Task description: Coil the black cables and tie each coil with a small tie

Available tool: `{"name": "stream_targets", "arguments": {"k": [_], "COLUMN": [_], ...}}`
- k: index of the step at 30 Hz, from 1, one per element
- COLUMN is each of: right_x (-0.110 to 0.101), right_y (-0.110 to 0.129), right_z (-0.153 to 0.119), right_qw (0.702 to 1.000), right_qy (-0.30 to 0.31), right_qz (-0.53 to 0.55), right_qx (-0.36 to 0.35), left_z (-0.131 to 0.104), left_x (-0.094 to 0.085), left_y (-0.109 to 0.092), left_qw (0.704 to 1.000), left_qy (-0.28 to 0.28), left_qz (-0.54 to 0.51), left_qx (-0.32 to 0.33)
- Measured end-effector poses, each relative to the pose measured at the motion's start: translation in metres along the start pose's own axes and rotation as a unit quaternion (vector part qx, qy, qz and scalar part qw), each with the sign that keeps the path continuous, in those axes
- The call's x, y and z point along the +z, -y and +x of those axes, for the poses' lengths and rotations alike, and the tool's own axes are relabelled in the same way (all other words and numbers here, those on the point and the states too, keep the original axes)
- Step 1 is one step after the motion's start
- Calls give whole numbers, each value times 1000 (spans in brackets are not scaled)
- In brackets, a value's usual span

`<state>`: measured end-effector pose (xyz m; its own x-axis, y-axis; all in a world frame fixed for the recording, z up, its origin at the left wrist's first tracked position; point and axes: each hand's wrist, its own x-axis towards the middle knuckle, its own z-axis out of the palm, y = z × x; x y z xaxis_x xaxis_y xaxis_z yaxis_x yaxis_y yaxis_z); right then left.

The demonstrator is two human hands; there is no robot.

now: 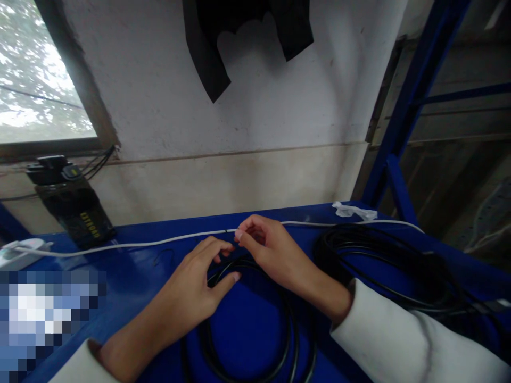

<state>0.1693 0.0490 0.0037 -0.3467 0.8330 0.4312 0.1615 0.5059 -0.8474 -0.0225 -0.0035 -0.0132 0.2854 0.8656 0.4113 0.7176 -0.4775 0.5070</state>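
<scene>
My left hand [199, 282] is over the left side of a coiled black cable [293, 335], thumb and fingers apart, with nothing seen between them. Its fingertips are close to the top of the coil. My right hand [275, 247] is beside it at the coil's far edge, thumb and fingertips pinched together. Whatever may be in that pinch is too small to make out. A white cable [159, 243] runs across the table behind both hands and passes behind the right one. A short dark mark shows on it just left of the right fingertips.
A larger bundle of black cable [331, 247] lies to the right on the blue table [131, 287]. A dark bottle [75, 207] and a white power strip [24, 252] stand at the left. Crumpled white plastic [353, 211] lies near the back edge. A blue frame post [403, 117] rises at right.
</scene>
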Motion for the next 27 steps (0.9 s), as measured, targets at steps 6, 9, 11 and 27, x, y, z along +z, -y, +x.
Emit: {"name": "stream_targets", "arguments": {"k": [6, 9, 11, 27], "right_x": [6, 3, 1, -28], "right_y": [-5, -8, -9, -2], "right_z": [-7, -6, -6, 6], "right_qw": [982, 980, 979, 970], "right_qy": [62, 51, 38, -16], "right_qz": [-174, -190, -197, -234], "right_qx": [-35, -32, -30, -57], "left_z": [7, 10, 12, 31], "left_x": [-2, -2, -2, 8], "left_y": [1, -3, -7, -16], "left_qw": [998, 998, 998, 998], "left_qy": [34, 45, 41, 50], "left_qz": [16, 26, 31, 9], "left_qx": [-46, -37, -27, 47]}}
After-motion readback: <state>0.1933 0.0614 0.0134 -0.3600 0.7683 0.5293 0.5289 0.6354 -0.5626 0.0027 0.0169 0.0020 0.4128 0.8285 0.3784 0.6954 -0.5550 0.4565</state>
